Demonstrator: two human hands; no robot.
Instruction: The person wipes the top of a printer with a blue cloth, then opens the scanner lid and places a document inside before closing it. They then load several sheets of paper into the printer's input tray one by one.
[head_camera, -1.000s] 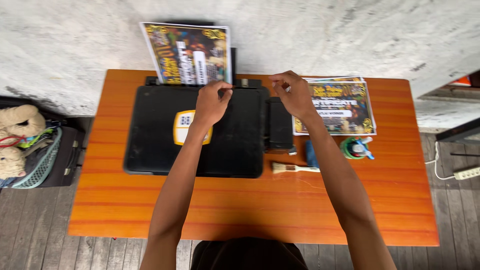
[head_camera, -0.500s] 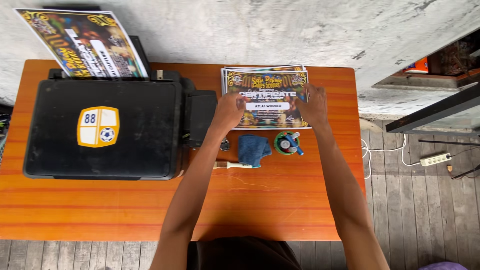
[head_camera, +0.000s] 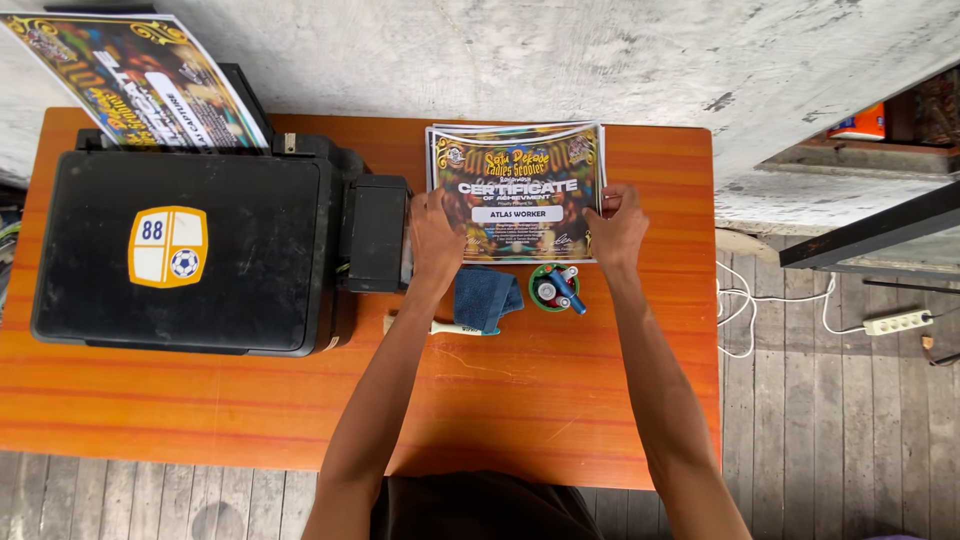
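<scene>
Now the stack of printed certificates (head_camera: 517, 190) sits squared up at the back of the orange table (head_camera: 200, 410), against the wall edge, and I have both hands on it. Half a second ago my hands lay further in over the lower corners; a second ago they were over at the printer's paper feed. So the work has moved off the printer and onto this pile, and I judge I am evening its edges.

My left hand (head_camera: 436, 238) lies along the stack's left edge, fingers curled onto the lower left corner, thumb side against the paper. My right hand (head_camera: 617, 228) mirrors it at the right edge, fingers spread and pressing the border. Neither hand is closed round the sheets; I see no lift, the pile lies flat.

Just below the stack are a folded blue cloth (head_camera: 485, 296), a small brush (head_camera: 440, 327) and a green round holder with small tools (head_camera: 553, 288). Left of it stands the black printer (head_camera: 190, 255) with a colourful sheet (head_camera: 140, 80) upright in its rear feed.
</scene>
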